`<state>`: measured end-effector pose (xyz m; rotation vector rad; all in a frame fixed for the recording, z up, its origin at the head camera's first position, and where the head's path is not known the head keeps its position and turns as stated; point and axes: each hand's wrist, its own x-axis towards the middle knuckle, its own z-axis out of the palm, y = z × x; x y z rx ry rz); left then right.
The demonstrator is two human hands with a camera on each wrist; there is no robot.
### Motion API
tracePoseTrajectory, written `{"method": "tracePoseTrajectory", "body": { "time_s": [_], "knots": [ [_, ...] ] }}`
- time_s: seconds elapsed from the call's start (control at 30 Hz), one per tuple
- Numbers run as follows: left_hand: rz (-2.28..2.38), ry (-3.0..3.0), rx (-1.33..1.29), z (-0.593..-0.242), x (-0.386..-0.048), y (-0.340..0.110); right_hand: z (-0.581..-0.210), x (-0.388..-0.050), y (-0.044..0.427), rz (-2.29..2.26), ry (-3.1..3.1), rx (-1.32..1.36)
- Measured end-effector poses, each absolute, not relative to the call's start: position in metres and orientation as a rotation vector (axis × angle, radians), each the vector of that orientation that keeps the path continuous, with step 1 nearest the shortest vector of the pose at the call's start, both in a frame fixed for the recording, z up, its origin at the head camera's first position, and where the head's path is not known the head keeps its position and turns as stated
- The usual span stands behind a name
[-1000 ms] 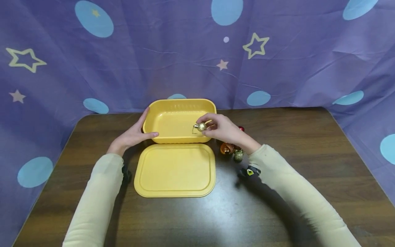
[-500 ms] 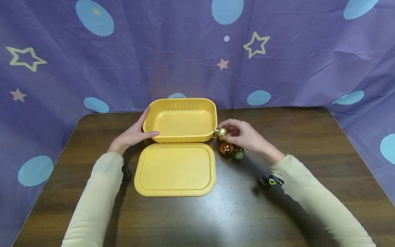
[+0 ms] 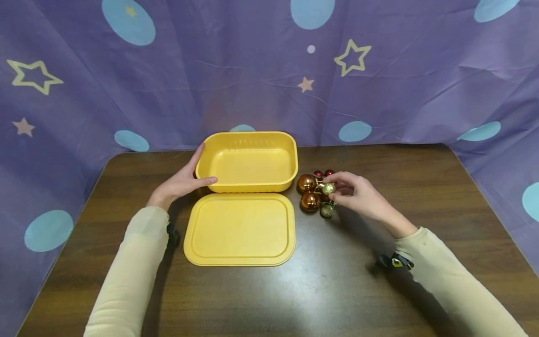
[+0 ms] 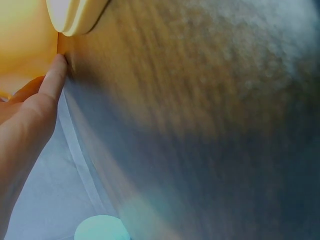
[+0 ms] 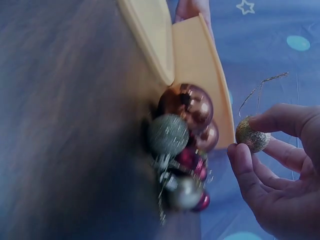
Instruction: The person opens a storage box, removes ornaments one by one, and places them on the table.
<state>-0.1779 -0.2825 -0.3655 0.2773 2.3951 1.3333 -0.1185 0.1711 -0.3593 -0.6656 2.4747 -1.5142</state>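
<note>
My left hand [image 3: 178,185] holds the left end of a yellow plastic container [image 3: 252,187], thumb along its front wall and fingers at its left side. Between the thumb and fingers of my right hand [image 3: 360,194] is a small gold glitter bauble [image 5: 252,135] with a thin gold hanging loop. That hand is right above a cluster of Christmas baubles on the table. In the cluster are shiny copper baubles [image 3: 310,201], a greenish glitter bauble [image 5: 168,135], a pale silvery bauble [image 5: 185,194] and small red ones [image 3: 330,173].
A yellow lid [image 3: 240,229] lies flat in front of the container. Everything stands on a dark wooden table [image 3: 252,299]. Behind it hangs a purple cloth [image 3: 252,70] with stars and blue spots, close to the container's back.
My right hand has moved from over the container rightward to the bauble cluster, still pinching the gold bauble. The left hand and the container have stayed in place.
</note>
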Motion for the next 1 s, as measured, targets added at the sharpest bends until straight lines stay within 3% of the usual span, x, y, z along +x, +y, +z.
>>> {"method": "tracePoseTrajectory", "body": {
  "time_s": [0.33,1.0],
  "knots": [
    [1.323,2.376,0.285,-0.365,-0.182,-0.283,-0.37,-0.104,0.196,-1.5,2.539,-0.611],
    [1.346,2.393,0.3,-0.366,-0.178,-0.283,-0.398,-0.088,0.197,-1.373,2.678,-0.444]
  ]
}}
